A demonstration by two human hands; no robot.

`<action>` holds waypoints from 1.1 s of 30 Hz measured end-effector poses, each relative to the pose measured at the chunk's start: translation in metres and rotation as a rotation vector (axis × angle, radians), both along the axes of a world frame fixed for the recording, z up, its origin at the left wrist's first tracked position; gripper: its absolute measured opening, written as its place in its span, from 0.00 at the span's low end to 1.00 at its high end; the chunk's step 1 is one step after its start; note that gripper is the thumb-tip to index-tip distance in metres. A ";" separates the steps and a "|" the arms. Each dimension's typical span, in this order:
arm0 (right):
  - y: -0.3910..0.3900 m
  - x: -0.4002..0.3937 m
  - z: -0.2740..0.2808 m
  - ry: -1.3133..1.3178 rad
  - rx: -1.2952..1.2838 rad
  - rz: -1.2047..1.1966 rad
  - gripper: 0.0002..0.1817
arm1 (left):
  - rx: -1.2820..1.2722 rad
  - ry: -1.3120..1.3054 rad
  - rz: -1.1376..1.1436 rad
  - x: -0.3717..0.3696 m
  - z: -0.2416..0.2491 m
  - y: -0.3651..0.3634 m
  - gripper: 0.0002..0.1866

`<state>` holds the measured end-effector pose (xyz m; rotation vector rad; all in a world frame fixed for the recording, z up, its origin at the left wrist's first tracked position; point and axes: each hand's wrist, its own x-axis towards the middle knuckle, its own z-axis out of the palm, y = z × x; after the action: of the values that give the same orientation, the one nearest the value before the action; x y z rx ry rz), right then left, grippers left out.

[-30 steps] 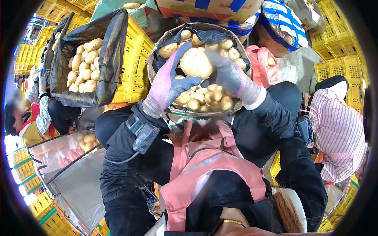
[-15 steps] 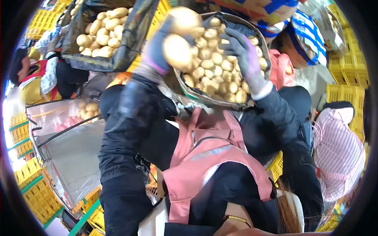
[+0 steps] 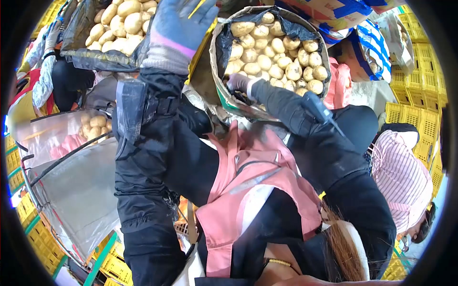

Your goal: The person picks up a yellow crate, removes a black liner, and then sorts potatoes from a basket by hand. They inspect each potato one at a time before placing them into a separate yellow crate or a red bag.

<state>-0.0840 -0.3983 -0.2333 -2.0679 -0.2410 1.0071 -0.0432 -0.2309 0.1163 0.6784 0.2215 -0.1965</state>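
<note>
My left hand (image 3: 179,26), in a grey-purple knit glove, is raised at the top of the head view with its fingers spread. I see nothing held in it. It is between a dark-lined crate of potatoes (image 3: 117,24) and a round, black-lined container (image 3: 217,62) full of potatoes (image 3: 265,62). My right hand (image 3: 238,82), gloved too, reaches to the near left inner side of the round container, beside the potatoes. Its fingers are mostly hidden, and I cannot see whether it grips anything. Device-like objects are strapped on both forearms.
A clear-sided bag or bin (image 3: 71,176) with a few potatoes stands at left. One person (image 3: 52,86) works at upper left, another in a striped top (image 3: 400,176) at right. Yellow crates (image 3: 415,119) line the right side. Blue-taped boxes (image 3: 367,47) stand upper right.
My left hand has moved up and left, and the two potatoes it held are out of it. From above the potatoes, my right hand has shifted left to the container's near left side.
</note>
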 end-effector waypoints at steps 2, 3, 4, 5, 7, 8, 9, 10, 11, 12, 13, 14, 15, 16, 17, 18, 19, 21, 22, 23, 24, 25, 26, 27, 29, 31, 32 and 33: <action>-0.004 0.000 0.011 0.144 0.186 -0.078 0.23 | -0.029 -0.034 -0.056 0.001 -0.003 -0.006 0.18; -0.015 -0.007 0.059 0.276 0.279 -0.130 0.29 | -0.008 -0.112 -0.124 0.004 -0.008 -0.006 0.22; -0.017 -0.013 0.059 0.079 0.268 -0.090 0.31 | -0.020 -0.058 -0.089 0.004 -0.005 -0.010 0.23; -0.020 -0.017 0.051 -0.106 0.253 -0.043 0.33 | -0.041 -0.079 -0.108 0.005 -0.007 -0.012 0.21; -0.020 -0.023 0.071 0.317 0.279 -0.273 0.38 | -0.173 -0.321 -0.236 0.000 -0.016 -0.012 0.20; -0.015 -0.026 0.086 0.288 0.236 -0.318 0.37 | -0.178 -0.308 -0.234 -0.002 -0.016 -0.017 0.20; -0.012 -0.025 0.094 0.249 0.195 -0.362 0.36 | -0.132 -0.269 -0.227 -0.001 -0.010 -0.024 0.20; -0.010 -0.021 0.089 0.219 0.084 -0.278 0.31 | -0.085 -0.237 -0.220 0.001 -0.006 -0.030 0.20; -0.009 -0.021 0.092 0.213 0.085 -0.279 0.31 | -0.084 -0.243 -0.222 0.002 -0.007 -0.034 0.20; -0.008 -0.021 0.091 0.259 0.112 -0.273 0.29 | -0.094 -0.190 -0.236 0.001 -0.009 -0.038 0.21; -0.006 -0.019 0.089 0.307 0.143 -0.265 0.27 | -0.100 -0.136 -0.251 0.003 -0.011 -0.039 0.21; -0.010 -0.015 0.088 0.365 0.162 -0.177 0.25 | -0.060 -0.122 -0.260 0.004 -0.013 -0.041 0.22; -0.015 -0.011 0.088 0.452 0.229 -0.110 0.26 | -0.056 -0.119 -0.264 0.005 -0.021 -0.039 0.22; -0.021 -0.016 0.103 0.380 0.319 -0.147 0.27 | -0.099 -0.197 -0.314 0.008 -0.030 -0.037 0.23; -0.029 -0.024 0.119 0.305 0.405 -0.186 0.30 | -0.146 -0.277 -0.367 0.013 -0.039 -0.037 0.23; -0.031 -0.030 0.154 0.370 0.381 -0.340 0.32 | -0.105 -0.251 -0.311 0.008 -0.032 -0.040 0.23; -0.045 -0.029 0.156 0.308 0.529 -0.360 0.32 | -0.111 -0.258 -0.318 0.010 -0.035 -0.035 0.23; -0.075 -0.029 0.213 0.342 0.651 -0.448 0.34 | -0.093 -0.401 -0.510 0.016 -0.045 -0.021 0.25; -0.093 -0.028 0.221 0.237 0.742 -0.437 0.35 | 0.424 -0.412 -0.435 -0.007 -0.009 -0.038 0.24; -0.109 -0.027 0.230 0.124 0.830 -0.424 0.37 | 0.537 -0.461 -0.440 -0.011 -0.011 -0.039 0.25; -0.115 -0.034 0.276 0.002 0.796 -0.409 0.38 | 0.774 -0.490 -0.448 -0.013 -0.012 -0.043 0.25; -0.122 -0.038 0.298 0.012 0.889 -0.447 0.40 | 0.786 -0.395 -0.463 -0.020 -0.011 -0.050 0.26; -0.126 -0.045 0.317 -0.060 0.875 -0.472 0.41 | 0.795 -0.300 -0.476 -0.028 -0.009 -0.057 0.28; -0.130 -0.048 0.329 -0.128 0.863 -0.492 0.42 | 0.786 -0.057 -0.569 -0.035 -0.001 -0.067 0.30; -0.137 -0.047 0.327 -0.182 0.903 -0.475 0.44 | 0.517 0.039 -0.759 -0.044 -0.029 -0.073 0.31; -0.135 -0.049 0.327 -0.199 1.009 -0.534 0.44 | 0.409 -0.046 -0.831 -0.064 -0.009 -0.089 0.38; -0.138 -0.051 0.331 -0.204 1.015 -0.512 0.44 | 0.541 -0.164 -0.814 -0.062 -0.015 -0.092 0.40; -0.140 -0.051 0.330 -0.207 1.021 -0.517 0.44 | 0.548 -0.165 -0.820 -0.062 -0.021 -0.094 0.40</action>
<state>-0.1352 -0.5382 0.0966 -1.1753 -0.2374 0.2316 -0.1051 -0.3251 0.0952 1.3043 -0.1866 -0.8815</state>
